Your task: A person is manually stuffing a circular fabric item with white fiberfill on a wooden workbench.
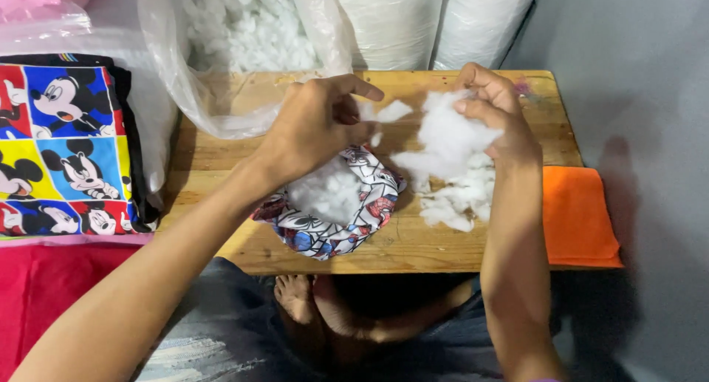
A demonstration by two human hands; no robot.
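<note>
Bare feet (295, 297) below, both hands pinch white stuffing (450, 142) over the worktop (413, 245): left (314, 127) above a printed cover (354, 219), right (495, 112) gripping the featherlight, easily torn clump.

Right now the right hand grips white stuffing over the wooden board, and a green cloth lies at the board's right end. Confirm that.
Not quite: the cloth is orange, not green, as the head view shows. The right hand does grip white stuffing over the wooden board.

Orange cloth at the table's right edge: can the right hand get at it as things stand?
Probably yes. The orange cloth lies uncovered just beside the right hand, though that hand is full of white stuffing.
</note>
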